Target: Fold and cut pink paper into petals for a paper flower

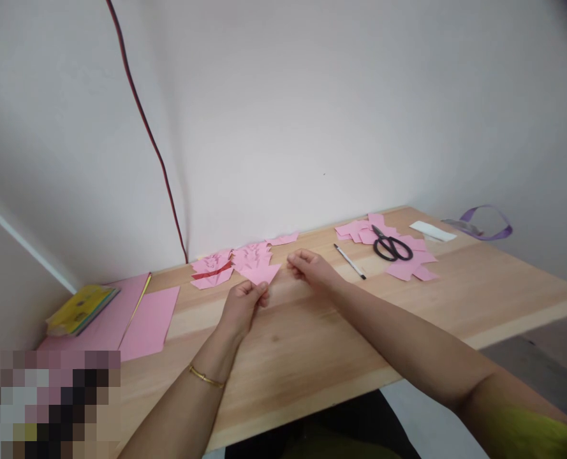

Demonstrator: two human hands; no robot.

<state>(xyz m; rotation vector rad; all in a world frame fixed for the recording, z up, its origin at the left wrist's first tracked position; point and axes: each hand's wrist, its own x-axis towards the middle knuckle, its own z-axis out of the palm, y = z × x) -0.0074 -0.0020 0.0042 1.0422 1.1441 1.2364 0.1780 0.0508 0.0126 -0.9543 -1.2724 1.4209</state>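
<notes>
My left hand (250,303) pinches a folded piece of pink paper (260,274) at its lower edge, between thumb and fingers, over the middle of the wooden table. The paper has a pointed corner toward the right. Close to that corner, but apart from it, is my right hand (307,266), its thumb and fingertips pressed together. I cannot make out whether anything small is between them. Behind the left hand lie rows of folded pink paper pieces (252,254), partly hidden by the held one. A red strip (211,271) lies across the left row.
Black-handled scissors (393,248) rest on pink paper cutouts (417,260) at the right. A white pen (350,262) and a white strip (432,231) lie nearby. Pink sheets (152,322) and a yellow packet (80,309) are left. Behind the table (307,357) stands a wall.
</notes>
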